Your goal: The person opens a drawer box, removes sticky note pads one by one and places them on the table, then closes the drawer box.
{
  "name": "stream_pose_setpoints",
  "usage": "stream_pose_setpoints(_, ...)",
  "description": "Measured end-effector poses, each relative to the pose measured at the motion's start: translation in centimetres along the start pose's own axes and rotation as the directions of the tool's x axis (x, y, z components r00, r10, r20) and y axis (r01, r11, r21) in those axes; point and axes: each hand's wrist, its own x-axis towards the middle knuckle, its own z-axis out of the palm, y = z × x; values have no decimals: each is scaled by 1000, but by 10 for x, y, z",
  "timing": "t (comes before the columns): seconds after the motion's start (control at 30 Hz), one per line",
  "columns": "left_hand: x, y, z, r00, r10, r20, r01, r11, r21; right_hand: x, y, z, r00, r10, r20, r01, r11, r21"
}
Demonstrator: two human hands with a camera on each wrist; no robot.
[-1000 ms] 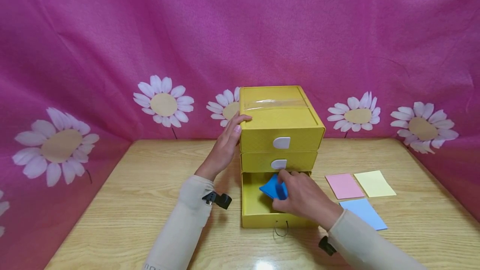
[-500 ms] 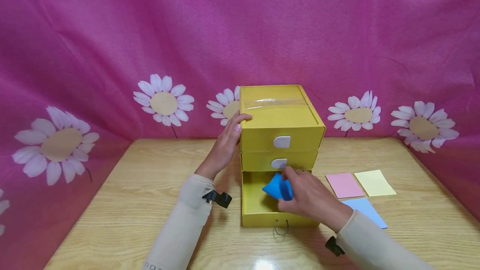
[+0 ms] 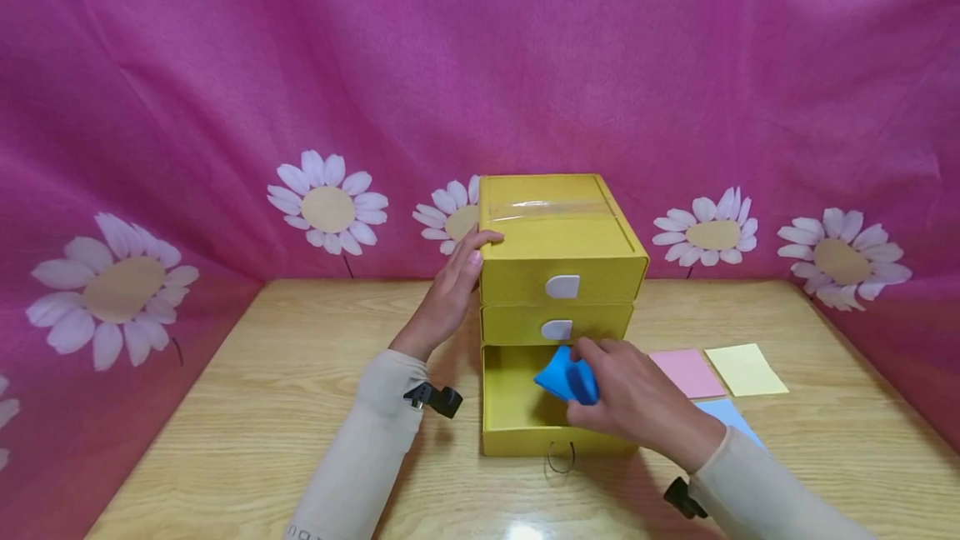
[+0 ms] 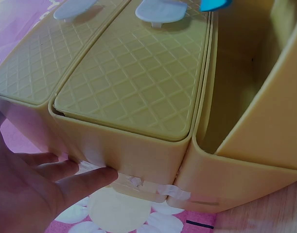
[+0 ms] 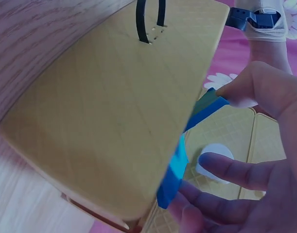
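Observation:
A yellow three-drawer box (image 3: 562, 240) stands on the table, its bottom drawer (image 3: 517, 442) pulled out and the upper two closed. Along the box's left side rests my left hand (image 3: 446, 298), fingers fairly straight, one fingertip over the top edge; the left wrist view shows these fingers (image 4: 90, 183) against the side wall. Over the open drawer my right hand (image 3: 637, 398) holds a folded blue paper piece (image 3: 557, 373) between thumb and fingers. In the right wrist view, the drawer front partly hides this blue piece (image 5: 173, 174). Its full shape cannot be made out.
Right of the box lie pink (image 3: 686, 372), yellow (image 3: 746, 369) and blue (image 3: 731, 417) paper sheets, the blue one partly covered by my right arm. A thin loop handle (image 3: 561, 458) hangs from the drawer front. A pink flowered cloth (image 3: 540, 57) rises behind the table.
My right hand has shifted a little to the right with the folded blue paper, within the drawer's opening. The left hand has stayed on the box.

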Motion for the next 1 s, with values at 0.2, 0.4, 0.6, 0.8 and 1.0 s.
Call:
stream_pose_setpoints(0.2,-1,1,1,1000,4,-3,-4,1000,20,-5,3,-9,1000,31,-5,-31,1000,4)
stream_pose_setpoints(0.4,0,3,0,1000,9,-10,-8,999,40,-11,9,-15,998,47,-31,-48,999,-12)
stream_pose_setpoints(0.6,1,3,0,1000,-6,-5,6,1000,29,-16,14,-21,995,98,-18,-98,995,-27)
stream_pose_setpoints(0.8,1,2,0,1000,-2,-11,2,1000,28,-21,19,-26,991,129,-28,-130,990,-49)
stream_pose_setpoints(1.0,0,1,-1,1000,1,-9,0,1000,19,-26,24,-30,989,147,-21,-147,988,-34)
